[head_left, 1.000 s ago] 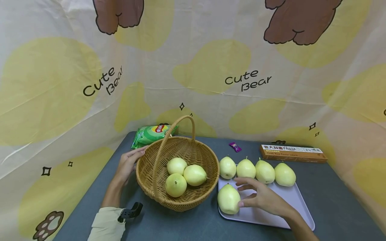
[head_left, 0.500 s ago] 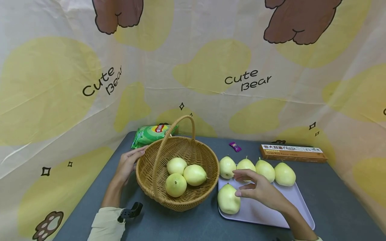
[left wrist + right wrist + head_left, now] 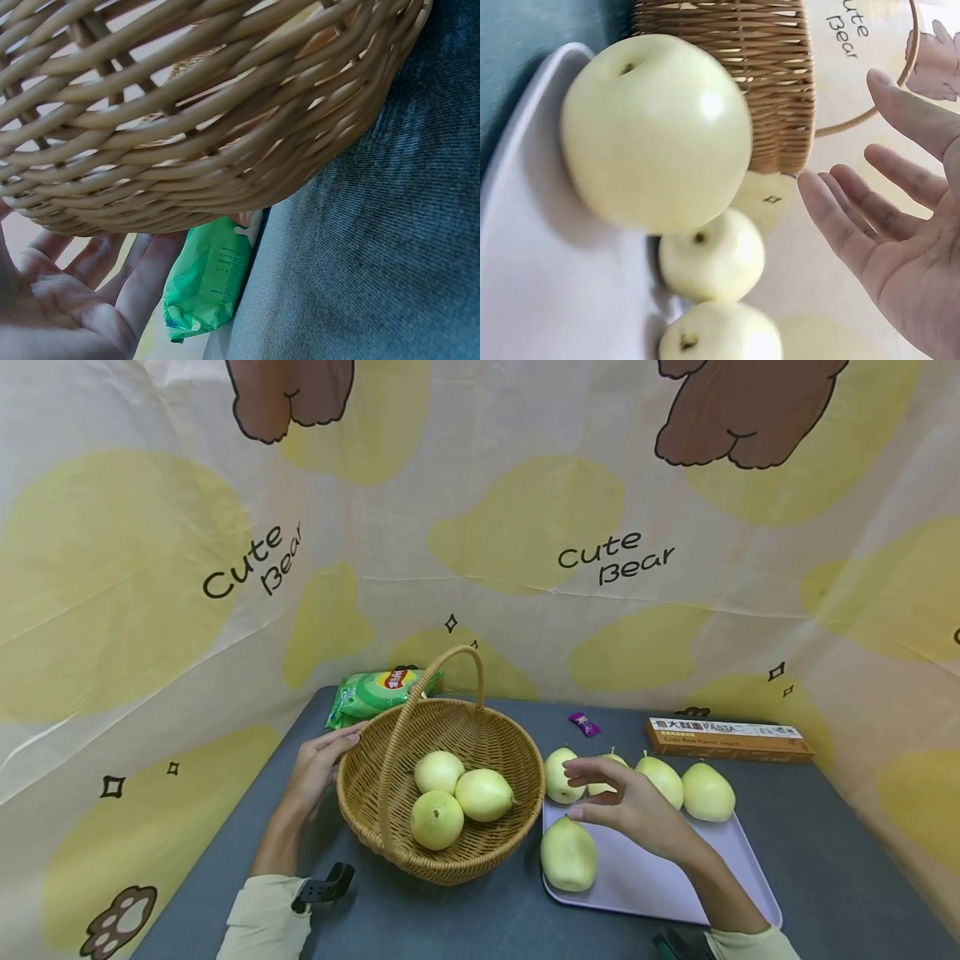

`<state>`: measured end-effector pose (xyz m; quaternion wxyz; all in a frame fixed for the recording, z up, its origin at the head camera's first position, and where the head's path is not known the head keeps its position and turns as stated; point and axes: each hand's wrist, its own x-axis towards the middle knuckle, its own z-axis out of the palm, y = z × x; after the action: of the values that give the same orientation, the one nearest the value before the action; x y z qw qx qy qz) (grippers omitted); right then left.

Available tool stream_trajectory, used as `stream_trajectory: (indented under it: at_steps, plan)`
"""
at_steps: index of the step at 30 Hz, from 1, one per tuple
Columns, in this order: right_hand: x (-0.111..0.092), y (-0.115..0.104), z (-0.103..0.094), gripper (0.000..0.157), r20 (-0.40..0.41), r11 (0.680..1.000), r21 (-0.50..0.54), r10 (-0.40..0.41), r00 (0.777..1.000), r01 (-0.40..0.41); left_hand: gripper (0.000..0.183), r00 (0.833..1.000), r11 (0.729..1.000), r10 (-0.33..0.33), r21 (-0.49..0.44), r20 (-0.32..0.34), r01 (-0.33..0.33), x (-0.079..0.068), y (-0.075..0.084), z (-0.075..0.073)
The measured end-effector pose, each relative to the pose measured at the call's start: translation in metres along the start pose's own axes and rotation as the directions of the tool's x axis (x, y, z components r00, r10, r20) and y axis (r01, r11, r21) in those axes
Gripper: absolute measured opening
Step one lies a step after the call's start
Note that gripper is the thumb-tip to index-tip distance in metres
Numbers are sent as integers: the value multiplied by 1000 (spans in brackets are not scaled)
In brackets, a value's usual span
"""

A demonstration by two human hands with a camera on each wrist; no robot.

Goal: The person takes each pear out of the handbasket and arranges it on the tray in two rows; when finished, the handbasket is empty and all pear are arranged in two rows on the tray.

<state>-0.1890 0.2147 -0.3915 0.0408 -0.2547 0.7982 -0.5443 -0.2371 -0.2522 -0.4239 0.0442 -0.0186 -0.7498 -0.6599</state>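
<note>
A wicker basket [image 3: 510, 735] with an arched handle holds three pale green pears [image 3: 483, 795]. My left hand [image 3: 313, 777] touches the basket's left rim, its fingers extended; in the left wrist view this hand [image 3: 82, 292] lies beside the woven wall. Over the lilac tray [image 3: 645, 868] my right hand [image 3: 630, 802] hovers with fingers spread and nothing between them. Below its fingertips a single pear [image 3: 568, 856] sits at the tray's front left. In the right wrist view the right hand [image 3: 900, 217] is apart from the near pear [image 3: 656, 135].
Several pears [image 3: 708, 792] stand in a row along the tray's back edge, partly hidden by the right hand. Behind them lie a small purple wrapped candy [image 3: 584, 724] and a pasta box [image 3: 727, 741]. A green packet [image 3: 375, 695] is behind the basket.
My right hand has risen away from the front pear and shifted left and back, now covering part of the back row. The left hand and basket stay in place.
</note>
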Motion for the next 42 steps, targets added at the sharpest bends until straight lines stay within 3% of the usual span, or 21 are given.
stream_trajectory:
  at_steps: [15,26,42]
  plan:
    - [41,-32,16,53,26,997,2,-81,996,81,50,1000,1000,-2,16,-3,2,1,-1,0]
    - [76,-49,27,51,44,992,-103,-64,997,68,49,1000,1000,8,19,-5,-8,0,0,0]
    - [129,-60,33,48,112,992,-110,-50,992,62,48,1000,1000,3,24,-12,-3,2,-3,-1]
